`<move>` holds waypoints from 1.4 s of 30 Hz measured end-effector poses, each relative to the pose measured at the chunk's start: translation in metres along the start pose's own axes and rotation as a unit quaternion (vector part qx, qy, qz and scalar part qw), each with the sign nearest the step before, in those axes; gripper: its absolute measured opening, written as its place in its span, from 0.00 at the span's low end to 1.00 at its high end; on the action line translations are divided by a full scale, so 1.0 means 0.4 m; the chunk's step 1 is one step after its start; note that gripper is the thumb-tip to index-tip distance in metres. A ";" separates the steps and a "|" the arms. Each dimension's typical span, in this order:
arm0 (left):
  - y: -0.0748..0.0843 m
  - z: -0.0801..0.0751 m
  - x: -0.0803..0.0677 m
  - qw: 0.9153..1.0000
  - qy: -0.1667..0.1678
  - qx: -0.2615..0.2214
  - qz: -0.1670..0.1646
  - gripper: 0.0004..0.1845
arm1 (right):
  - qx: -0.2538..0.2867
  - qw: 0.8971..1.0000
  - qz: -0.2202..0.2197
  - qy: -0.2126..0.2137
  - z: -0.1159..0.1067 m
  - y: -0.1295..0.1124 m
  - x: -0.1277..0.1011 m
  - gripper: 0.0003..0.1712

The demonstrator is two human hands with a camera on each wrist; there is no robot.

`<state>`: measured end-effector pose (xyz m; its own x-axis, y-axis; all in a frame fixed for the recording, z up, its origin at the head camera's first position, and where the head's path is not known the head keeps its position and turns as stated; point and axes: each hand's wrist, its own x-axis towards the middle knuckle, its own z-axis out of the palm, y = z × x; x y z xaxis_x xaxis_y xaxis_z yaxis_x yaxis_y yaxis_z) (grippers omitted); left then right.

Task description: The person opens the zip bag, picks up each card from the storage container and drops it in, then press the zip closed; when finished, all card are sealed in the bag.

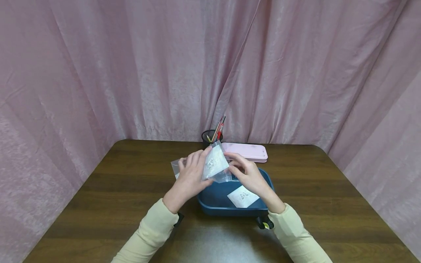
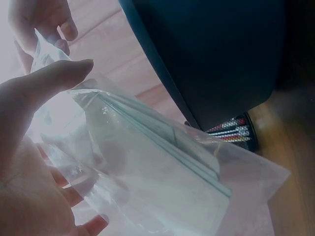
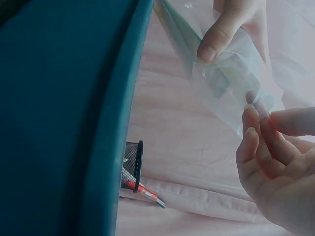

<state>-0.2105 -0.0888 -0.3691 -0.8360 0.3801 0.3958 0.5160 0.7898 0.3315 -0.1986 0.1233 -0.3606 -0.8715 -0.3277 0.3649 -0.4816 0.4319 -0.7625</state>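
Over the blue tray [image 1: 227, 211], my left hand [image 1: 190, 177] grips clear plastic bags [image 2: 251, 172] with flat pieces inside. Its thumb lies across one face and its fingers are behind, as the left wrist view shows. A white square with a butterfly drawing [image 1: 215, 162] shows through the front bag. My right hand [image 1: 248, 175] pinches the edge of that bag [image 3: 211, 93] between thumb and fingers. Another white square with a butterfly drawing [image 1: 242, 197] lies in the tray below, partly overlapped by the right wrist in the head view.
Behind the tray lies a pink case [image 1: 246, 150]. A black mesh cup [image 1: 206, 137] holding pencils and a red pen stands beside it at the table's back edge. The brown wooden table [image 1: 131, 204] extends to both sides, with pink curtains [image 1: 164, 73] around it.
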 end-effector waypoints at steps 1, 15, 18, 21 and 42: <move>0.000 0.000 0.000 1.000 -0.001 0.000 0.000 0.56 | 0.000 1.000 -0.003 -0.001 0.001 0.000 0.000 0.22; 0.002 0.004 0.001 1.000 -0.014 -0.004 -0.002 0.56 | -0.007 1.000 -0.024 -0.009 0.004 0.009 -0.006 0.12; 0.002 0.009 0.001 1.000 -0.019 0.000 0.001 0.56 | -0.007 1.000 -0.024 -0.011 0.003 0.010 -0.009 0.11; 0.000 0.014 0.001 1.000 -0.019 0.002 0.001 0.56 | -0.009 0.999 -0.035 -0.009 0.000 0.008 -0.009 0.11; -0.011 -0.006 0.003 1.000 -0.015 0.007 -0.005 0.54 | -0.292 0.939 -0.046 -0.176 -0.132 0.032 0.092 0.06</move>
<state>-0.2131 -0.0930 -0.3679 -0.8462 0.3860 0.3673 0.5053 0.8002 0.3231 -0.2417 0.1610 -0.3286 -0.7887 -0.5991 0.1377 -0.6115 0.7417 -0.2756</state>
